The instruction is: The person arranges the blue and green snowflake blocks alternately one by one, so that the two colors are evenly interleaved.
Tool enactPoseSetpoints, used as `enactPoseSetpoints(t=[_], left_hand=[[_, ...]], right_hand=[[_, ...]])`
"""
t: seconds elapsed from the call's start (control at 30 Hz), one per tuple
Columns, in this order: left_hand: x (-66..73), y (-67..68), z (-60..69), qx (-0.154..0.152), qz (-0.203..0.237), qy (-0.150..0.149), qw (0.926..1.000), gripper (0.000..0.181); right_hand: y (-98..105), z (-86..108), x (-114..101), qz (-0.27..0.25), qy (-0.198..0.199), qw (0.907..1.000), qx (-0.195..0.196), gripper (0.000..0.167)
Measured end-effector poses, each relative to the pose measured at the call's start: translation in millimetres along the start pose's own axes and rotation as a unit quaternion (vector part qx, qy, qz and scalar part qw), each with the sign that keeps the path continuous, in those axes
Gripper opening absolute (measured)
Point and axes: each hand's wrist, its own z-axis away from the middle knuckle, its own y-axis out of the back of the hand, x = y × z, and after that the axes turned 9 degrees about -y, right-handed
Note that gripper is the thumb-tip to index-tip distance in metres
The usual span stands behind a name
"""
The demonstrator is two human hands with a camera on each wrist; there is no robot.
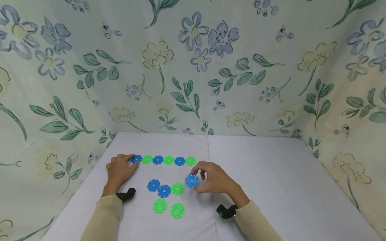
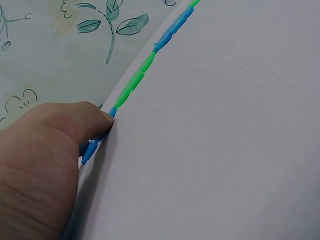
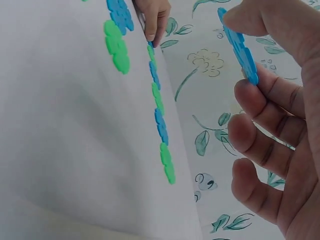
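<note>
A row of alternating blue and green notched plastic snowflake discs lies across the table. At its left end my left hand (image 1: 120, 170) pinches the first blue snowflake disc (image 1: 137, 159) between thumb and finger; the thumb partly hides that disc in the left wrist view. A green disc (image 1: 190, 161) forms the row's right end. Off the table, my right hand (image 1: 214, 178) holds another blue snowflake disc (image 3: 239, 47) by its edge, between thumb and index finger, with the other fingers loosely bent. In the head view this disc (image 1: 192, 180) is below the row's right end.
Nearer me lie loose discs: two blue ones (image 1: 164, 191) touching or overlapping, and three green ones (image 1: 177, 210). A white cloth (image 1: 265, 174) covers the table. Floral curtains (image 1: 193, 83) stand behind it and at both sides. Dark wrist cameras (image 1: 226, 211) are strapped at both sleeves.
</note>
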Motion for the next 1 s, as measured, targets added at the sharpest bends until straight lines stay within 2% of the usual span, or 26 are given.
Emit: enactPoseSetpoints(t=[0.23, 0.43, 0.63, 1.0], left_hand=[[1.1, 0.1, 0.5, -0.007, 0.004, 0.001, 1.0, 0.048], [0.8, 0.4, 0.9, -0.005, 0.001, 0.005, 1.0, 0.048], [1.2, 0.7, 1.7, -0.009, 0.003, 0.007, 0.9999, 0.048], [0.8, -0.3, 0.9, 0.002, -0.002, 0.005, 1.0, 0.049]], right_hand=[[15.4, -4.4, 1.9, -0.019, 0.027, 0.9979, 0.056, 0.042], [21.8, -12.9, 1.2, -0.036, 0.025, 0.9944, 0.096, 0.041], [24.2, -23.9, 5.5, -0.047, 0.031, 0.9869, 0.151, 0.039], [21.5, -40.5, 21.9, -0.082, -0.009, 0.9688, 0.234, 0.041]])
